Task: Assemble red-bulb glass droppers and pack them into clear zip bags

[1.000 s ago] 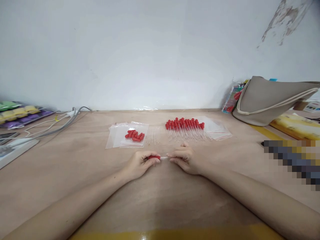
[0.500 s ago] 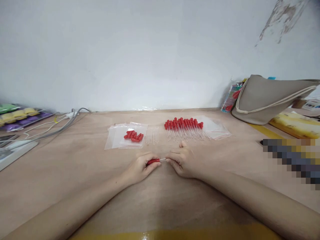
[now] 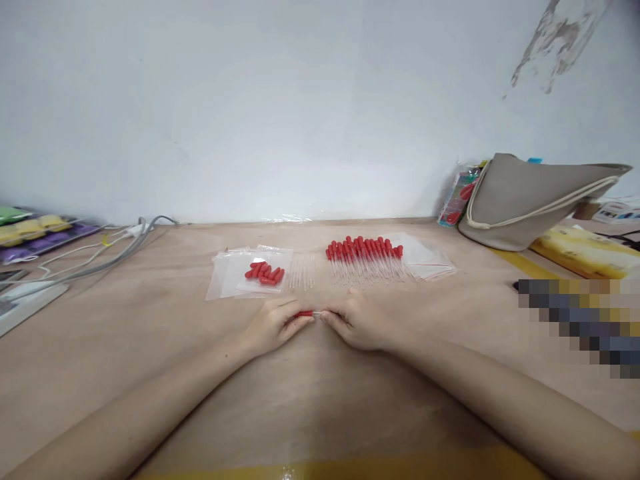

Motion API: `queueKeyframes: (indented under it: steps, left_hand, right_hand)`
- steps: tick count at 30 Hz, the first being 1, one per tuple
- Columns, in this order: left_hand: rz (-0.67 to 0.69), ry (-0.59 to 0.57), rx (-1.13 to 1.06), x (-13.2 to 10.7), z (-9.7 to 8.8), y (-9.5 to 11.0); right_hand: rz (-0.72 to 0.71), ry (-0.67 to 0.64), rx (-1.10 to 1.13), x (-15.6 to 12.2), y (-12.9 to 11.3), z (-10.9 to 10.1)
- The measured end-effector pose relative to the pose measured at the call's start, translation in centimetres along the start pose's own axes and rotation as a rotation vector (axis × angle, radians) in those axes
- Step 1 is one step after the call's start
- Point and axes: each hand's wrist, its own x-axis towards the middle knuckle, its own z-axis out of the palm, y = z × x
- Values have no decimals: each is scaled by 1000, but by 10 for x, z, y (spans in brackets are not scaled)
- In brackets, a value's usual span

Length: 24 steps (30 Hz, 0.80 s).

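Between thumb and fingers, my left hand (image 3: 275,325) pinches a red rubber bulb (image 3: 304,313). My right hand (image 3: 357,320) is closed on the clear glass tube (image 3: 317,314) whose end meets the bulb; most of the tube is hidden in the fingers. Beyond my left hand, several loose red bulbs (image 3: 264,272) lie on clear plastic bags (image 3: 225,275). Several bare glass tubes (image 3: 301,272) lie beside them. Past my right hand is a row of red-bulbed droppers (image 3: 364,250), bulbs toward the wall and tips toward me.
More clear bags (image 3: 433,257) lie right of the droppers. A grey-beige bag (image 3: 530,200) leans at the back right, near a yellow packet (image 3: 575,253). Cables (image 3: 115,257) and a white power strip (image 3: 35,303) lie at left. A pixelated dark object (image 3: 580,327) is at right.
Both hands have drawn slightly closer together, and less of the bulb and tube shows between them. My right hand's raised finger has come down. The view has shifted a little.
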Motion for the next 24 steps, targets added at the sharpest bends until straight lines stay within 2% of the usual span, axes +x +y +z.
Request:
queueKeyframes:
  steps: [3, 6, 9, 11, 14, 18, 24]
  left_hand:
    - [-82, 46, -2, 0, -2, -3]
    - [-239, 95, -8, -3, -2, -4]
    - [-209, -13, -18, -3, -2, -2]
    - [-147, -70, -22, -3, -2, 0]
    - [-135, -75, -19, -2, -3, 1]
    - [-155, -84, -15, -3, -4, 0]
    - [-159, -86, -30, -3, -3, -1]
  right_hand:
    - [63, -99, 42, 2, -1, -12]
    - [249, -138, 107, 7, 9, -29]
    - [487, -59, 202, 24, 31, -37]
    - [589, 40, 164, 40, 44, -34]
    - [701, 128, -10, 67, 56, -20]
    - [772, 104, -187, 90, 59, 0]
    - [768, 63, -285, 90, 58, 7]
